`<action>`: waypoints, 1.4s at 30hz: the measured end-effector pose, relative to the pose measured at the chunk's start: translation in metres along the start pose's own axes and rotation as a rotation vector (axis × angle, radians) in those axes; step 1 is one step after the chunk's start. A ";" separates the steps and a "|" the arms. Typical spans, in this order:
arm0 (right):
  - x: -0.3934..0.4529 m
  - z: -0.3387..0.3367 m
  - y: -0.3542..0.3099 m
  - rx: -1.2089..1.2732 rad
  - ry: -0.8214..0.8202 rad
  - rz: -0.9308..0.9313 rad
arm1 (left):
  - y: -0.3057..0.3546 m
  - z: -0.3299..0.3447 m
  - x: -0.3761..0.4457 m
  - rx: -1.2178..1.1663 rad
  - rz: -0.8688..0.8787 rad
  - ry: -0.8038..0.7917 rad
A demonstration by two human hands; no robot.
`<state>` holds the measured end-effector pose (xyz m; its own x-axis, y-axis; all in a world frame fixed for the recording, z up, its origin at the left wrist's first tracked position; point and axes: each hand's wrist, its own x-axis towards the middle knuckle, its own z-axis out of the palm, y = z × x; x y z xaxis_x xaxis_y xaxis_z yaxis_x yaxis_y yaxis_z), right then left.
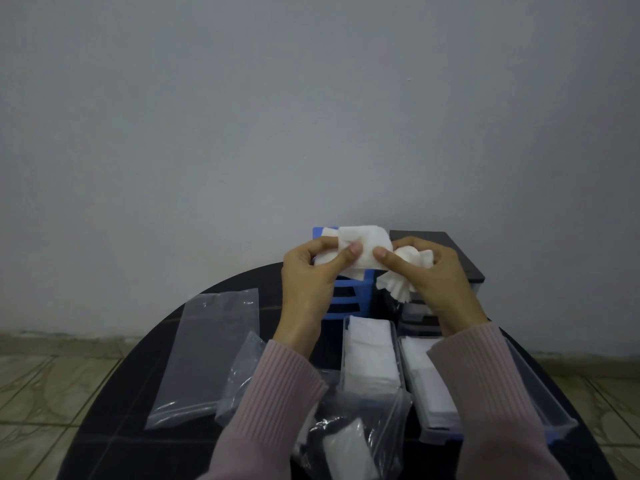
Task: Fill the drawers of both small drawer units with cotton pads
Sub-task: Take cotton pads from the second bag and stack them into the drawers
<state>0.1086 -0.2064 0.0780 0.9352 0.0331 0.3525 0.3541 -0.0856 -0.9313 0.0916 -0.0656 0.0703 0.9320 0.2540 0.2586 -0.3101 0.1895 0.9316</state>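
head view | left hand and right hand both pinch a bunch of cotton pads held up between them | step: splitting pads | next: lay them in the pulled-out drawers just below the hands

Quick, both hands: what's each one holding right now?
Left hand: pinching a cotton pad peeled off the bunch.
Right hand: gripping the bunch of cotton pads, thumb on the same pad.
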 end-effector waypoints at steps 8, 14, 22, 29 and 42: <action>0.002 -0.005 0.004 0.006 -0.040 0.004 | -0.007 -0.001 0.003 0.082 0.001 -0.030; 0.002 -0.003 0.006 -0.033 0.032 -0.009 | -0.004 -0.002 0.004 0.168 0.054 -0.091; -0.001 -0.006 0.002 0.001 -0.062 0.012 | -0.005 -0.005 0.004 0.092 0.018 -0.093; 0.000 -0.009 0.002 -0.005 -0.113 -0.002 | -0.004 -0.004 0.003 0.038 0.019 -0.050; 0.002 -0.011 0.001 0.214 0.082 0.166 | -0.006 -0.008 0.004 0.006 -0.018 -0.002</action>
<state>0.1110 -0.2176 0.0788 0.9805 -0.0451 0.1912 0.1956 0.1294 -0.9721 0.0959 -0.0584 0.0643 0.9378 0.2488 0.2421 -0.2920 0.1881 0.9377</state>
